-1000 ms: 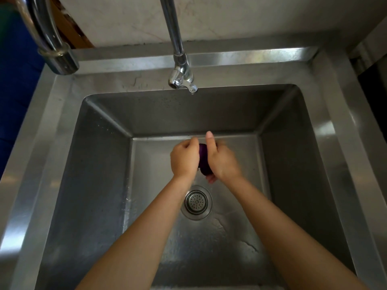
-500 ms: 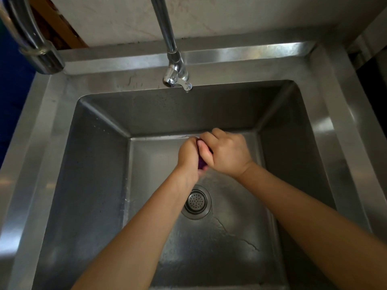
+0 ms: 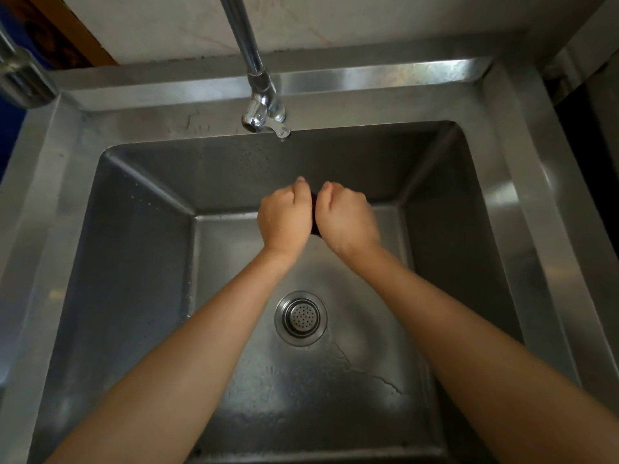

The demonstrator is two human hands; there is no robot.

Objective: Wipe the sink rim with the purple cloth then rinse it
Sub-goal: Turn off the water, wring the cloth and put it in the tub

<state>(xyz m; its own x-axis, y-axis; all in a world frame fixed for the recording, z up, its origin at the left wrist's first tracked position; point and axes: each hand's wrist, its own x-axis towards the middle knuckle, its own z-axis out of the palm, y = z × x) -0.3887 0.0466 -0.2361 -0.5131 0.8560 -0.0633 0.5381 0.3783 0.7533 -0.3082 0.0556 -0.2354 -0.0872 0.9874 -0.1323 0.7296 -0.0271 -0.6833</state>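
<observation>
Both fists, left hand [image 3: 284,218] and right hand [image 3: 346,218], pinch the purple cloth [image 3: 314,214] at frame centre; the dry tap [image 3: 264,115] risks no real rinse.

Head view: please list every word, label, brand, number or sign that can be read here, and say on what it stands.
None: no readable text appears anywhere in this view.
The sink, the tap and the drain strainer show no brand mark or number.
The purple cloth is almost hidden between the left hand and the right hand; no label shows.
</observation>
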